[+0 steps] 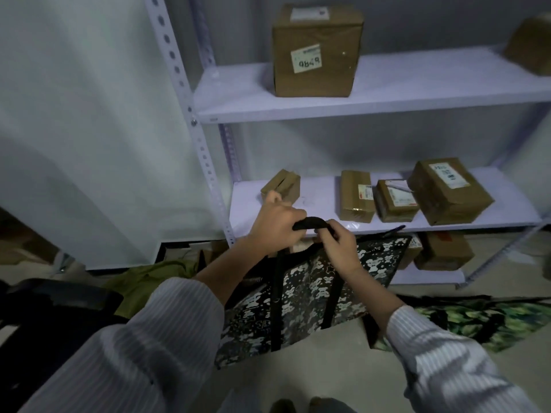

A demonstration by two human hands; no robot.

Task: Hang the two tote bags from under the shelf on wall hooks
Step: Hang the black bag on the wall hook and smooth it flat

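Observation:
A black tote bag with a white bear-like print [310, 287] hangs in front of the lower shelf, lifted off the floor by its black handles [310, 223]. My left hand [275, 225] grips the left end of the handles. My right hand [338, 248] is closed on the right end and the strap below it. A second tote bag with a green leafy print [489, 320] lies flat on the floor at the right, just in front of the shelf's bottom level. No wall hook is in view.
A white metal shelf unit [372, 105] holds several cardboard boxes, one large [316, 52] on the upper board. A white panel [89, 129] leans at the left. Olive cloth [149, 281] and a dark chair [50, 311] lie lower left.

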